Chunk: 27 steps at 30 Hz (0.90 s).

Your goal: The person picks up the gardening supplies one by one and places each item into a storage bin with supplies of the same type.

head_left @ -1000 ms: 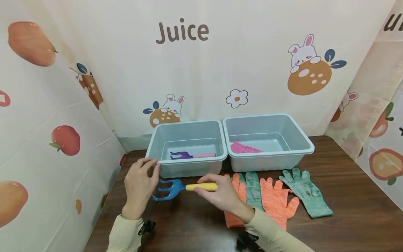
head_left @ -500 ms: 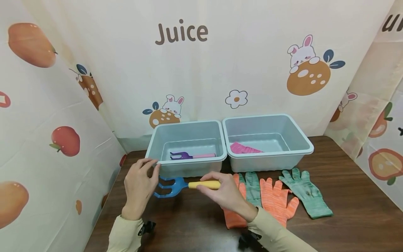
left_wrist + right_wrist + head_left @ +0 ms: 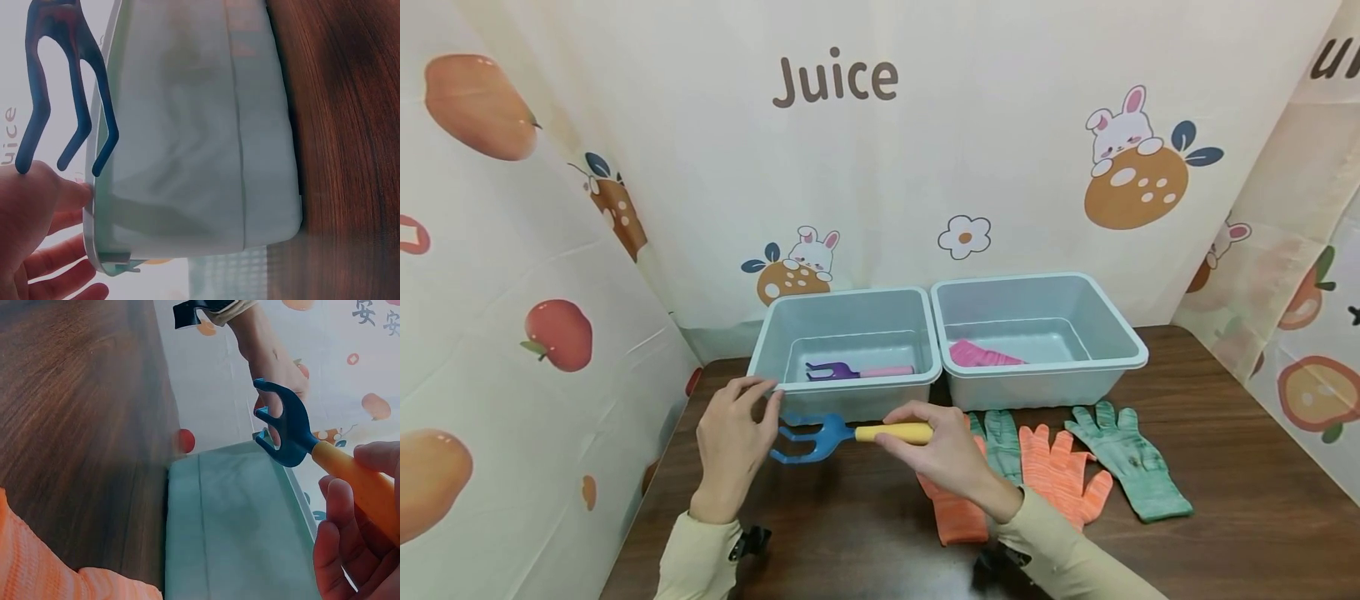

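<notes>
My right hand (image 3: 943,450) grips the yellow handle of a blue three-pronged garden hand rake (image 3: 827,437). The rake is raised over the table, its prongs pointing left toward my other hand. In the right wrist view, fingers and thumb wrap the rake's handle (image 3: 353,472). My left hand (image 3: 730,442) holds the near-left corner of the left grey-blue bin (image 3: 850,406), thumb and fingers on the rim. In that bin lies a smaller purple hand rake (image 3: 842,372) with a pink handle. In the left wrist view the blue prongs (image 3: 75,87) appear in front of the bin.
A second bin (image 3: 1037,385) stands right beside the first, with a pink glove (image 3: 981,354) inside. Orange gloves (image 3: 1063,475) and green gloves (image 3: 1135,462) lie on the brown table (image 3: 865,533) at the right. A printed curtain (image 3: 865,183) closes off the back and sides.
My right hand has shifted slightly right and up, away from me, carrying the blue hand rake with it. My left hand has stayed at the bin's corner.
</notes>
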{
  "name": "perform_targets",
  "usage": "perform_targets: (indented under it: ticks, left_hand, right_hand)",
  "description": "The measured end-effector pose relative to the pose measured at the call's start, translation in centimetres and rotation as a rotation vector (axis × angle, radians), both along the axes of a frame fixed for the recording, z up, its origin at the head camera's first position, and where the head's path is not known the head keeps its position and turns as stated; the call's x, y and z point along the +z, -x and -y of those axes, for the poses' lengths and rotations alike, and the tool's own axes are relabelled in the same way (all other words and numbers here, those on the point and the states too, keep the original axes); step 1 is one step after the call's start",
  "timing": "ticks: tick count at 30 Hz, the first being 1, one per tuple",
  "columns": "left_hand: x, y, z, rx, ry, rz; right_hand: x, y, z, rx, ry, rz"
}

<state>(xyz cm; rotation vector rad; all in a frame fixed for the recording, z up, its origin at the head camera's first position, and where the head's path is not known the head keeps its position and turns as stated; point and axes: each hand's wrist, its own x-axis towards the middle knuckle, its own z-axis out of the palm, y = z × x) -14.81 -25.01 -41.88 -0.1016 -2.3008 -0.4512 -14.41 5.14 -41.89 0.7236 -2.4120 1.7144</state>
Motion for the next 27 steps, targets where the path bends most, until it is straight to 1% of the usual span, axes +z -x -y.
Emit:
perform_targets:
  ticks: [5, 12, 20, 27]
  left_hand:
    - [0.0, 0.0, 0.0, -0.004, 0.003, 0.003]
    - [0.0, 0.0, 0.0, 0.006, 0.009, 0.006]
    - [0.0, 0.0, 0.0, 0.007, 0.002, 0.01]
    - [0.0, 0.0, 0.0, 0.007, 0.002, 0.014]
  right_hand:
    - [0.2, 0.3, -0.3, 0.009, -0.002, -0.025]
    - [1.0, 0.8, -0.7, 0.025, 0.008, -0.048]
    - [1.9, 1.3, -1.2, 0.003, 0.015, -0.096]
    - [2.4, 1.6, -1.6, 0.022, 0.032, -0.088]
